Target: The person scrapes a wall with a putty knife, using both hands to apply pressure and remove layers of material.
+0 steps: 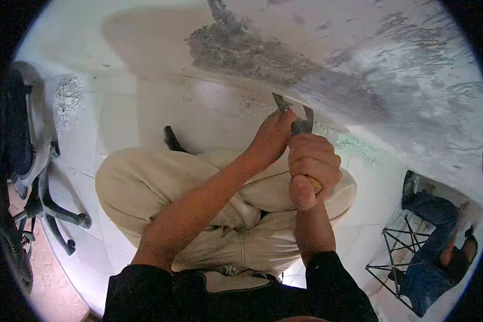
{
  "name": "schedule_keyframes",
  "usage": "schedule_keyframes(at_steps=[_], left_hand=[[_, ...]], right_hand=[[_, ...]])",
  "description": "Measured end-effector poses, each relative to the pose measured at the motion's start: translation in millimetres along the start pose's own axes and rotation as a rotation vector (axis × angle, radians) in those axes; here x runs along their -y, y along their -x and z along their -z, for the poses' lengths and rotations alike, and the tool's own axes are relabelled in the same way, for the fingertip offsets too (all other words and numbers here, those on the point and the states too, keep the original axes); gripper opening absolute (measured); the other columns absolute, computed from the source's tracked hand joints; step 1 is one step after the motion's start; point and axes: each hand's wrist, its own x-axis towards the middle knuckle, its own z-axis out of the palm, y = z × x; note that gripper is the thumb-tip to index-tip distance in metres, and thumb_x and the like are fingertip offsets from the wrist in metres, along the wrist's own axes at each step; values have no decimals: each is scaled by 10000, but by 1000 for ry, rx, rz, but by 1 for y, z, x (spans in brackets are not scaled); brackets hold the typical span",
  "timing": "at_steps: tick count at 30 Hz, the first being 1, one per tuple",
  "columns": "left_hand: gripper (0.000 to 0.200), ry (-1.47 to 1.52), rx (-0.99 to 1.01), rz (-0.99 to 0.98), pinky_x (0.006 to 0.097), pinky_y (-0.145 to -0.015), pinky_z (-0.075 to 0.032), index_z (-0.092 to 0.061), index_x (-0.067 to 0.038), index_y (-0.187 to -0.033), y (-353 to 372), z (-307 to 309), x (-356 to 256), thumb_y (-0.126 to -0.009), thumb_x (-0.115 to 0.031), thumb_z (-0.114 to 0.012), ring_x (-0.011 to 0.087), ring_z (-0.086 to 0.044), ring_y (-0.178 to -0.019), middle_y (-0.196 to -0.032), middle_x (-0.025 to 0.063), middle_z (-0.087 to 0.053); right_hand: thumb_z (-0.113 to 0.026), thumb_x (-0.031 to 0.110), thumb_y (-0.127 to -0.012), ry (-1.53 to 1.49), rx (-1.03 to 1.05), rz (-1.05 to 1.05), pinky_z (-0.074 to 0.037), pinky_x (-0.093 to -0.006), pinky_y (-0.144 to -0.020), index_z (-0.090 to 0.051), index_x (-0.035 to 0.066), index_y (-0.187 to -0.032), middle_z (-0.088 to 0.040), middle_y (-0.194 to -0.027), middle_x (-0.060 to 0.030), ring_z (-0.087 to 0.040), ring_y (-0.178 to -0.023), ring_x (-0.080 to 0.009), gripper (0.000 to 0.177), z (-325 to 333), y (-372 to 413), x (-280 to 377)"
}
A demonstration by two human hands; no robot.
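Observation:
My right hand [314, 169] is wrapped round the yellowish handle [317, 185] of a scraper, whose dark metal blade [304, 122] points up toward the foot of the wall. Just left of it, my left hand [276, 134] is closed, its fingers pinched at a thin dark blade-like piece [280, 102]. Both hands are side by side above my crossed legs in beige trousers [139, 182]. The wall [327, 59] has grey, rough patches over white, and the blades are close to its lower edge.
An office chair [48, 206] with a wheeled base stands at the left. At the lower right, another person [434, 273] in dark clothes is beside a black folding frame [394, 252]. White debris [70, 99] lies on the tiled floor [118, 123].

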Motion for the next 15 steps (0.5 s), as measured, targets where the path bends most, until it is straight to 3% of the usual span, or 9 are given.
schedule_keyframes(at_steps=[2,3,5,6,8,9,13,15], left_hand=[[195,447,43,467,414,-915,-383,-512,-22,-1058,-7,7,-11,-901,-122,-453,353,-500,-1026,-1071,211,-532],[195,451,47,473,414,-915,-383,-512,-22,-1058,-7,4,-1,-901,-122,-453,353,-500,-1026,-1071,211,-532],[177,4,38,164,420,-908,-392,-513,-15,-1029,-13,-3,25,-890,-114,-466,363,-510,-1022,-1037,218,-545],[177,2,32,158,420,-908,-392,-513,-15,-1029,-12,-4,22,-890,-114,-466,363,-510,-1022,-1037,218,-545],[183,-95,-149,-159,432,-889,-404,-515,-7,-1026,-1,-8,14,-877,-105,-478,375,-519,-1014,-1028,221,-555],[227,-187,-17,-43,437,-886,-414,-502,-13,-1066,-3,3,0,-846,-70,-510,386,-516,-1027,-1068,225,-552],[282,-149,-83,-98,436,-903,-410,-493,-15,-1095,1,-2,4,-818,-47,-534,397,-506,-1040,-1101,224,-548],[292,-182,3,-61,428,-918,-404,-498,-16,-1099,0,-1,7,-812,-50,-538,395,-502,-1035,-1106,218,-546]], right_hand=[[-549,256,-786,3,32,-31,-352,-315,-422,-421,7,-488,-392,-445,-60,-392,-371,-206,409,-1,7,-9],[-550,253,-784,0,-19,-86,-350,-317,-422,-421,6,-488,-389,-446,-58,-391,-372,-208,406,-1,16,-26],[-552,249,-783,1,-71,-123,-347,-319,-421,-420,5,-489,-386,-447,-56,-390,-374,-209,404,-1,14,-28],[-551,245,-782,36,-40,-38,-352,-322,-423,-421,5,-487,-388,-447,-58,-393,-375,-210,402,-3,7,-14],[-550,241,-781,58,-5,38,-356,-325,-425,-421,5,-485,-390,-447,-60,-396,-376,-210,399,-5,-3,-7],[-549,243,-781,3,-7,35,-366,-327,-431,-431,4,-484,-398,-447,-64,-402,-378,-212,399,-3,-3,-7],[-552,257,-783,21,-33,65,-373,-325,-433,-448,-2,-482,-416,-446,-73,-407,-378,-216,411,-6,-2,-4],[-554,259,-780,25,-33,42,-376,-324,-436,-449,-5,-482,-419,-447,-76,-409,-381,-216,413,-7,1,3]])
